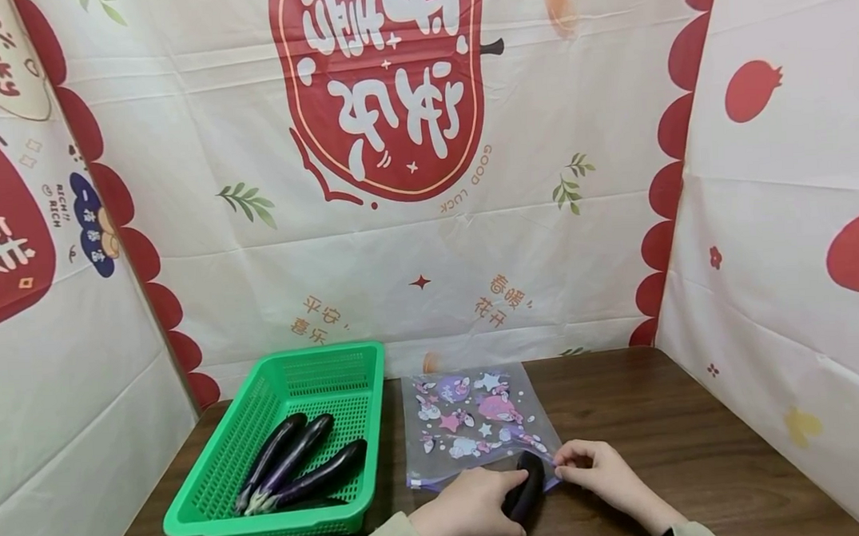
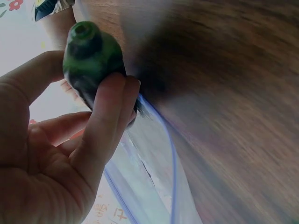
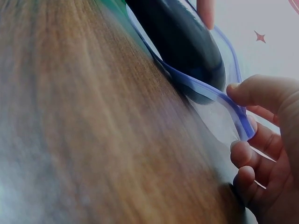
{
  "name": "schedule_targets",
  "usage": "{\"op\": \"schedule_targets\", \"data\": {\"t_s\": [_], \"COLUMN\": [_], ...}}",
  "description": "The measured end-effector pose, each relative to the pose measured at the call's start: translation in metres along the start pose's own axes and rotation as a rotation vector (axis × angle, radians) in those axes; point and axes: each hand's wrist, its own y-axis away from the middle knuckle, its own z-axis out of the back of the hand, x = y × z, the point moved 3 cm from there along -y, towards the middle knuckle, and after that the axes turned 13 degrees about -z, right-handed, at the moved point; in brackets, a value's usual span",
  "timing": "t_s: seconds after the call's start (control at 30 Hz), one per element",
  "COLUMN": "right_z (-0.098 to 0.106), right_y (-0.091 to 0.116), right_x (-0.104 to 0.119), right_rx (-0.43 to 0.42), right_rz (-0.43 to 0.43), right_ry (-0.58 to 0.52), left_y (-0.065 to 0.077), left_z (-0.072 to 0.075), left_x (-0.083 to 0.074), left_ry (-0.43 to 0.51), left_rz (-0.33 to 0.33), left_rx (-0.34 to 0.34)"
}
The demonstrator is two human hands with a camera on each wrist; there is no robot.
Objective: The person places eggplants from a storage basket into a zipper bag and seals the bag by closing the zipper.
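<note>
A dark purple eggplant (image 1: 530, 479) is gripped near its green stem end by my left hand (image 1: 476, 506). In the left wrist view the fingers and thumb curl round the eggplant (image 2: 93, 58) from both sides. Its rounded tip enters the mouth of a clear zip bag (image 1: 472, 410) printed with pink and purple cartoons. My right hand (image 1: 603, 478) pinches the right corner of the bag's purple zip edge. The right wrist view shows the eggplant's tip (image 3: 205, 70) inside the parted rim (image 3: 196, 84), with the right thumb on the rim.
A green plastic basket (image 1: 376, 454) stands on the left of the brown wooden table (image 1: 622, 403), with several eggplants (image 1: 294, 458) lying in it. Printed white cloth (image 1: 399, 237) hangs behind the table and along both sides.
</note>
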Motion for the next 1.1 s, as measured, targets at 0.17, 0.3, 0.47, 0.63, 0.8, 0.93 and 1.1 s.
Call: {"op": "schedule_targets", "data": {"t_s": [0.17,0.3,0.47,0.63,0.8,0.93,1.1], "right_z": [0.001,0.001,0.001,-0.001,-0.001,-0.001,-0.001], "right_y": [0.001,0.002,0.002,0.001,0.000,0.001,0.002], "right_x": [0.001,0.003,0.004,0.003,0.002,0.002,0.001], "right_rx": [-0.005,0.003,0.008,0.014,0.028,0.046,0.048], "right_rz": [-0.004,-0.001,0.008,0.019,0.005,-0.026,-0.038], "right_ry": [-0.004,-0.018,-0.031,-0.036,-0.055,-0.075,-0.074], "left_y": [-0.005,-0.008,-0.010,-0.013,-0.019,-0.025,-0.029], "left_z": [0.000,0.000,-0.002,-0.004,-0.007,-0.010,-0.012], "left_x": [-0.004,-0.006,-0.006,-0.009,-0.009,-0.008,-0.005], "left_ry": [-0.048,-0.055,-0.043,-0.049,-0.066,-0.090,-0.102], "left_rz": [-0.003,0.010,0.040,0.068,0.068,0.057,0.046], "left_rx": [-0.016,-0.022,-0.040,-0.073,-0.097,-0.118,-0.140]}}
